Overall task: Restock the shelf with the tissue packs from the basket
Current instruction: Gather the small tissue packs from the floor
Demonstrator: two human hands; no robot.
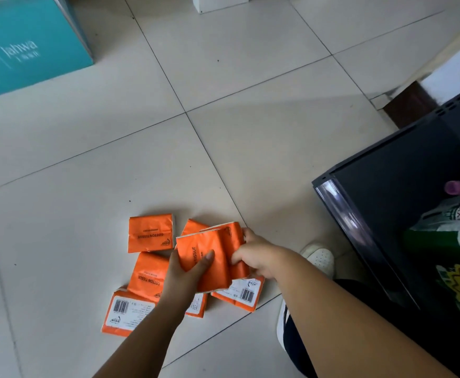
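Both hands clamp a small stack (217, 276) of orange tissue packs from opposite sides. The left hand (182, 274) presses its thumb on the top face, and the right hand (256, 253) curls its fingers round the opposite edge. Gripped this way, the stack is probably being squared into one bundle so that several packs can go up in a single trip. The shelf (387, 203) stands to the right of the right fingers, well apart from them. More packs (150, 232) lie loose on the floor (86, 173), just left of and beneath the left fingers and under the right palm, some label up, some barcode up. The left fingers are hidden under the stack, so their hold is inferred from the thumb. How many packs the stack holds is hard to count, though there are at least two. One loose pack is mostly covered by the left wrist. No basket is in view. The shelf is cut off at the edge, its goods blurred.
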